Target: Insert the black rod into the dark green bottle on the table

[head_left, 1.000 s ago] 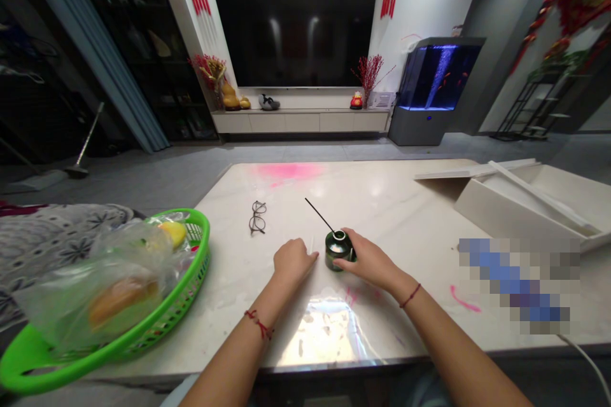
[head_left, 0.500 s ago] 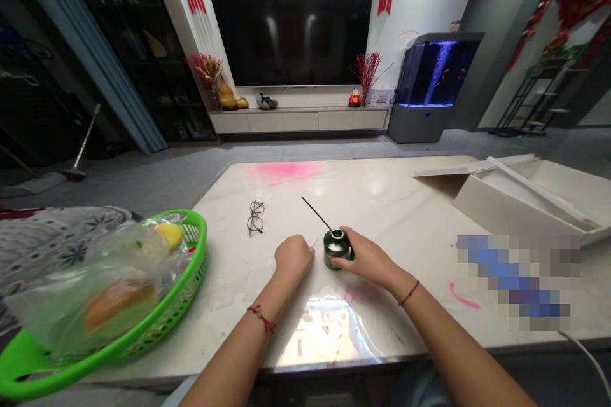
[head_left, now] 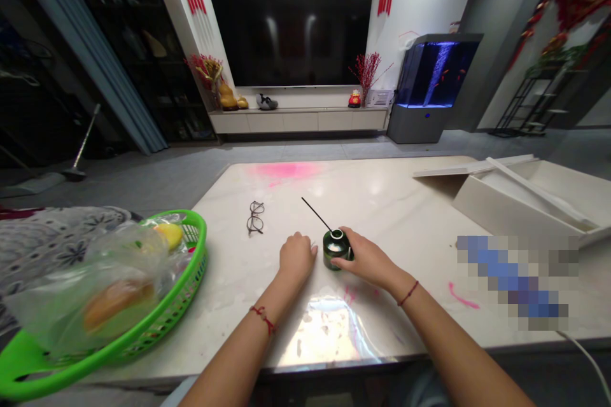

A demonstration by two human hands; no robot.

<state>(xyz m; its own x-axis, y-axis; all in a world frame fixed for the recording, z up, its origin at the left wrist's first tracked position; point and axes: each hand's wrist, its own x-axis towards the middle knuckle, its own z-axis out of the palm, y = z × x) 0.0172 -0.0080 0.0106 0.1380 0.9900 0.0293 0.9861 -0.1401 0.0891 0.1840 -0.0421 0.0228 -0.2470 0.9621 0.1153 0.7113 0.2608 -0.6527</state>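
Observation:
A small dark green glass bottle (head_left: 335,250) with a pale ring at its mouth stands upright on the white marble-patterned table (head_left: 382,197). From its mouth a thin black stick (head_left: 316,213) leans up to the left. My right hand (head_left: 365,257) is wrapped round the bottle's right side, thumb in front. Just left of the bottle, and apart from it, my left hand (head_left: 296,259) is closed with its knuckles up. A tiny pale tip shows by its thumb; what the fingers hold is hidden.
Eyeglasses (head_left: 256,217) lie beyond my left hand. A green plastic basket (head_left: 203,235) with bagged food stands at the left, and a white open box (head_left: 501,203) at the right. Near it is a blurred-out blue item (head_left: 513,280). Pink stains (head_left: 286,170) mark the tabletop.
My left hand has shifted slightly right and turned, so less of the small white thing by its thumb shows. My right hand and the bottle have stayed in place.

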